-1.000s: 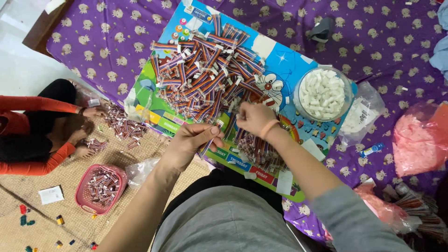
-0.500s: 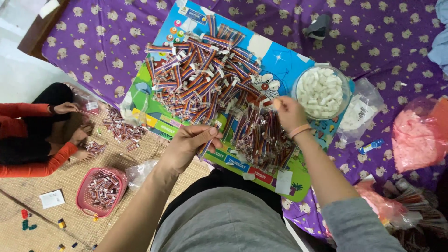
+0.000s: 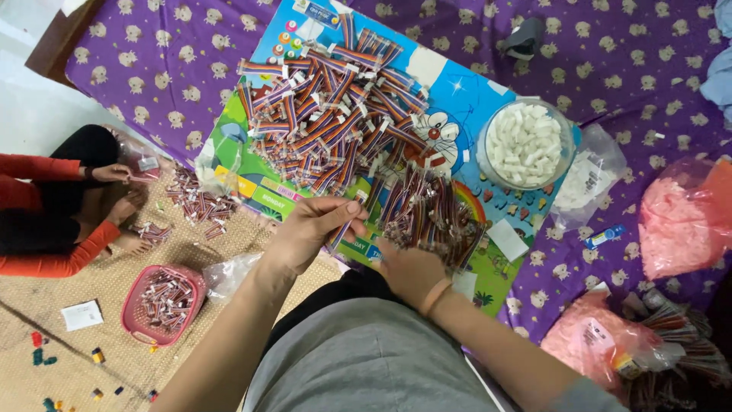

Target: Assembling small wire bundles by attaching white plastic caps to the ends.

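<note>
My left hand point(image 3: 309, 229) pinches a thin striped candy stick point(image 3: 341, 230) between thumb and fingers, just above the near edge of a colourful cartoon board point(image 3: 473, 99). My right hand point(image 3: 408, 267) rests low at the board's near edge, fingers curled beside a small heap of unwrapped striped sticks point(image 3: 427, 214); whether it grips one is hidden. A big pile of packed striped sticks point(image 3: 324, 107) covers the board's far left. A clear bowl of white pieces point(image 3: 524, 145) stands at the board's right.
A person in red sleeves point(image 3: 46, 206) sits at the left with loose sticks point(image 3: 194, 202) on a woven mat. A pink basket point(image 3: 162, 304) of sticks lies near my left elbow. Pink plastic bags point(image 3: 682, 221) and a clear bag point(image 3: 591, 179) lie on the purple sheet at right.
My right hand has pulled back from near the bowl down to the board's near edge. My left hand has kept its place, holding the stick.
</note>
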